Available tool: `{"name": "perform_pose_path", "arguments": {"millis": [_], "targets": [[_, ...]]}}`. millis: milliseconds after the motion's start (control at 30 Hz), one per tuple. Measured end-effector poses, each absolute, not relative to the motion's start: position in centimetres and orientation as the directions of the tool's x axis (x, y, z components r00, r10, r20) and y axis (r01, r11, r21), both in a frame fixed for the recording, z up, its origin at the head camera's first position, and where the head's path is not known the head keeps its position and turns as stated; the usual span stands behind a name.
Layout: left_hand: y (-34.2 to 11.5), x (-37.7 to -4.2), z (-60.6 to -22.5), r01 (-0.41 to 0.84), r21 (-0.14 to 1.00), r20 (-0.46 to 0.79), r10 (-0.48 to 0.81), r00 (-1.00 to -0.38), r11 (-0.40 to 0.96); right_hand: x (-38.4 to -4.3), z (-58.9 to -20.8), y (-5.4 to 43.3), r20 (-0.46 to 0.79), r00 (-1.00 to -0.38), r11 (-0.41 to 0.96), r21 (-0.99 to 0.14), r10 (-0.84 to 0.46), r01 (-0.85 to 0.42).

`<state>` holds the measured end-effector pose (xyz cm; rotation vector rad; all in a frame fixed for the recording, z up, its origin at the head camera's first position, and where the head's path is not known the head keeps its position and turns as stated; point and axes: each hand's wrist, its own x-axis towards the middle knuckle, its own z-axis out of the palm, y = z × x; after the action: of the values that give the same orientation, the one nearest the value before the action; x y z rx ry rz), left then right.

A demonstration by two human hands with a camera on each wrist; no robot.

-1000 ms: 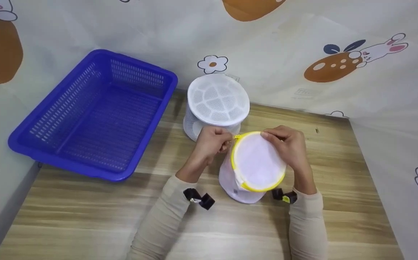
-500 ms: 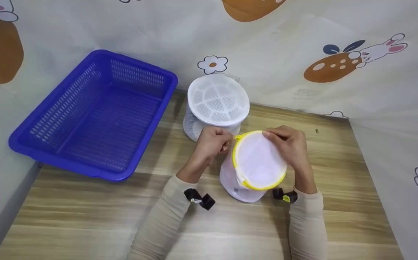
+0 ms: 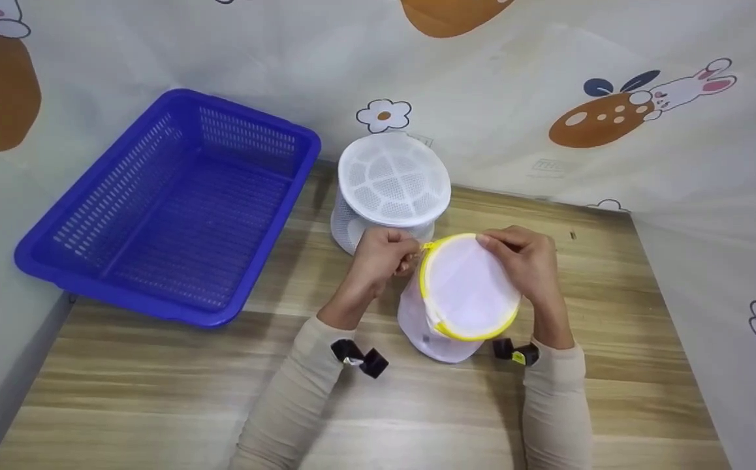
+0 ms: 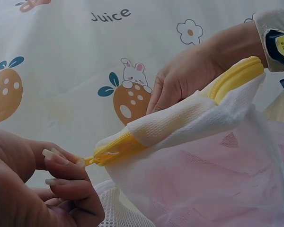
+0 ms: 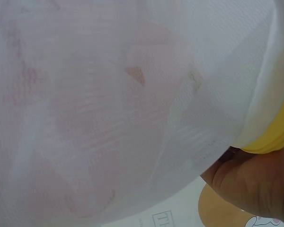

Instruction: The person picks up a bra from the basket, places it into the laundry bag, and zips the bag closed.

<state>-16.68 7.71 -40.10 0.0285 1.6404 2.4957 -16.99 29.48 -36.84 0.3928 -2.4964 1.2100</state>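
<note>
A pale pink-white mesh laundry bag, shaped like a drum, stands tilted on the table with its round top turned up. A yellow zipper runs around its top edge. My left hand pinches the small yellow zipper pull between thumb and curled fingers at the bag's far left side. At the far right of the rim, my right hand grips the top edge, thumb on the upper face. The right wrist view is mostly filled by the bag's fabric, and the right fingers are partly hidden behind the rim.
Just behind the bag stands a white mesh cylinder with a spoked round top. A large blue plastic basket with slotted walls sits at the left. Printed sheeting hangs behind the wooden table.
The bag's top has shifted slightly away from me, and the right hand has moved a little with it. The left hand stays at the zipper pull, almost still.
</note>
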Motion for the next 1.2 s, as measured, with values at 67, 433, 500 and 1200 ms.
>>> {"name": "perform_pose_path", "arguments": {"millis": [67,433,500,1200], "targets": [[7.72,-16.7,-40.12,-0.122,0.915,-0.075,0.137,-0.988,-0.385,-17.03,-36.85,29.48,0.414,-0.905,0.601,-0.7,-0.099,-0.386],[7.82,-16.83,-40.34,-0.119,0.914,-0.067,0.144,-0.987,-0.389,-17.15,-36.95,29.5,0.424,-0.901,0.595,-0.701,-0.096,-0.393],[7.85,-16.81,-40.33,-0.115,0.917,-0.066,0.139,-0.988,-0.383,-17.14,-36.96,29.51,0.423,-0.901,0.595,-0.701,-0.097,-0.394],[7.94,-16.67,-40.23,-0.098,0.924,-0.06,0.111,-0.992,-0.37,-17.32,-37.2,29.87,0.414,-0.908,0.582,-0.724,-0.062,-0.37]]}}
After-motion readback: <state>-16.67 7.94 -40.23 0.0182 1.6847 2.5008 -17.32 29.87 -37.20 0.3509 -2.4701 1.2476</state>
